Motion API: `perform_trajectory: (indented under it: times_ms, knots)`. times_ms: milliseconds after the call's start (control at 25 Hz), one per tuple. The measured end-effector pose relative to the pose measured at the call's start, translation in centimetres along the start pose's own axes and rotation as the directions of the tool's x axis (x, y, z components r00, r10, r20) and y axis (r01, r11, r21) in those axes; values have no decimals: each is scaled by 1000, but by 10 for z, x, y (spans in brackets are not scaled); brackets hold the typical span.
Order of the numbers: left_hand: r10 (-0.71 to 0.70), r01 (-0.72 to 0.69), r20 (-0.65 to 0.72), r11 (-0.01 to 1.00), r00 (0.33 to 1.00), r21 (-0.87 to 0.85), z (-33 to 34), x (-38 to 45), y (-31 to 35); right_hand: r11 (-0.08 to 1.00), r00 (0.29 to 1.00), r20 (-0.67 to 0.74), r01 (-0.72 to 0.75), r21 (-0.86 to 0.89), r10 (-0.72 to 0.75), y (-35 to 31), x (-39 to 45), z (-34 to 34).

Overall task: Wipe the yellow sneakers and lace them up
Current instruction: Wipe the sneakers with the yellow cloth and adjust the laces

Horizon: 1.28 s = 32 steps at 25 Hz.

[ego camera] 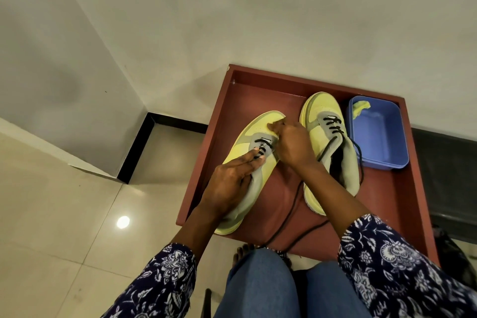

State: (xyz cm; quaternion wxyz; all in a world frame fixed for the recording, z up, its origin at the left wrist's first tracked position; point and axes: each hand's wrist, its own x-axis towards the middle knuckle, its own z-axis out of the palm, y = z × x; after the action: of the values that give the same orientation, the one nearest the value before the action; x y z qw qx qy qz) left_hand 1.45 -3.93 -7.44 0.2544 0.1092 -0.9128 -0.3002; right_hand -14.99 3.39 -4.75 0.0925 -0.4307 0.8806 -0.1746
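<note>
your left hand (229, 178) grips the left shoe (251, 142), right hand (289, 142) pinches its lace (262, 148); the slack trailing off the tray's (258, 85) front edge may snag.

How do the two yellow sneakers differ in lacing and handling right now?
The left sneaker has only a couple of lace crossings near the toe; the right sneaker has more rows. Both hands, the left hand and the right hand, work on the left sneaker, while the right sneaker is untouched. Both stand on the red tray, toes pointing away, with loose black laces.
</note>
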Motion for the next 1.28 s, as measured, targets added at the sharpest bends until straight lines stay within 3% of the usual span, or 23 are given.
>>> perform_trajectory:
  times_ms: [120,320,560,720,1000,1160,1280]
  knots:
    - [-5,5,5,1000,1000,-11,0,0,1,999,1000,-29,5,51,-3,1,-9,0]
    - [-4,4,12,1000,1000,-11,0,0,1,989,991,-78,-101,106,110,-3,-16,3]
    - [3,-3,6,1000,1000,-8,-1,1,2,981,979,-99,-185,-60,179,3,9,0]
    - [2,-2,8,999,1000,-33,0,0,1,974,975,-78,-216,-75,210,8,36,-4]
    - [-21,21,4,997,1000,-72,2,-1,-1,988,984,177,41,-151,-14,-20,61,-12]
    - [-20,20,5,996,1000,-89,2,-2,0,950,870,452,283,-134,-195,-47,63,-4]
    - [-18,18,2,995,1000,-98,1,-2,0,925,764,591,371,-76,-258,-58,61,-5]
